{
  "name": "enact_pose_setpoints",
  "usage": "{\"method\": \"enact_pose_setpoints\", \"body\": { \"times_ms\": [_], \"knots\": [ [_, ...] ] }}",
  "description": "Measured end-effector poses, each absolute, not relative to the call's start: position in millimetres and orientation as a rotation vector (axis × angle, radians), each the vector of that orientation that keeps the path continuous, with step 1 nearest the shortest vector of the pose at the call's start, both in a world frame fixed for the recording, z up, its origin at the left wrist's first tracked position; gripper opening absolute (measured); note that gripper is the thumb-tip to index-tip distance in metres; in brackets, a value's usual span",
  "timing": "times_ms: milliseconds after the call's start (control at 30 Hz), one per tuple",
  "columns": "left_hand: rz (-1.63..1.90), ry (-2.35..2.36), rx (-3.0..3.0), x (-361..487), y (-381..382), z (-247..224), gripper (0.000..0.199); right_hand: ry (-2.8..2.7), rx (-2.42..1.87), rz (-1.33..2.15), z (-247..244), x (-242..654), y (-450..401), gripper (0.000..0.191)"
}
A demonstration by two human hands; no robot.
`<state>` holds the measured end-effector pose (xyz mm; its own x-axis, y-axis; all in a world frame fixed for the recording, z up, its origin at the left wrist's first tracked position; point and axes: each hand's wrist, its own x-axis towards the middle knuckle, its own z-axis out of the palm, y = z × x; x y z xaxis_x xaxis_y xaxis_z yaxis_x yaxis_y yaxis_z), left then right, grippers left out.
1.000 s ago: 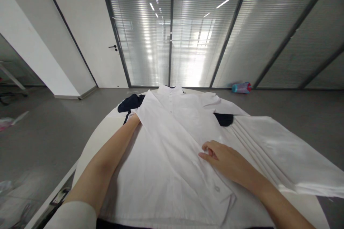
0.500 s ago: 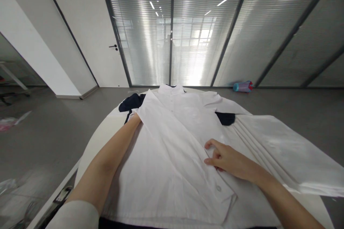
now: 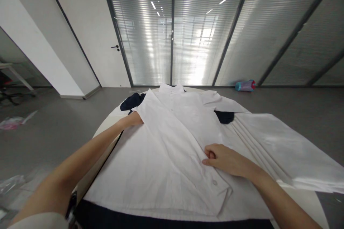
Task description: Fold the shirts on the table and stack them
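A white button-up shirt [image 3: 150, 157] lies spread out, collar at the far end, over dark navy fabric [image 3: 113, 218] that shows along its near edge and at both sides. One long sleeve crosses the front diagonally, its buttoned cuff near the lower right. My left hand [image 3: 136, 118] is at the shirt's left side near the shoulder, its fingers hidden under the white cloth. On the sleeve above the cuff rests my right hand [image 3: 219, 155], thumb and curled fingers closing on the sleeve's edge.
Folded white cloth [image 3: 290, 146] lies on the right of the round white table [image 3: 309, 200]. Beyond are a glass partition and a door [image 3: 107, 64]. A blue and pink item [image 3: 245, 86] and plastic wrapping [image 3: 12, 184] are on the floor.
The shirt's lower left part has spread outward to the left, showing more navy fabric at the near edge. My left forearm has swung left. My right fingers have curled closer together.
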<state>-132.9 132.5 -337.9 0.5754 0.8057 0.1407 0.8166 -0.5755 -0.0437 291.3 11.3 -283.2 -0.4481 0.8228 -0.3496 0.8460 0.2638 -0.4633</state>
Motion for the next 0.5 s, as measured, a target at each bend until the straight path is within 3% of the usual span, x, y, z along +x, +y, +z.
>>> {"method": "enact_pose_setpoints", "body": {
  "times_ms": [133, 267, 500],
  "knots": [
    [-0.356, -1.746, -2.683, -160.0, 97.0, -330.4, 0.032, 2.481, 1.626, -0.928, -281.4, 290.6, 10.0, 0.025],
    [-0.789, -2.256, -2.023, -174.6, 100.6, -309.6, 0.032, 2.502, 1.638, -0.868, -282.5, 290.4, 9.3, 0.035],
    [-0.543, -2.543, -1.841, -138.6, 201.8, -285.8, 0.033, 2.508, 1.677, -0.832, -284.4, 289.7, 8.2, 0.039]
  ]
}}
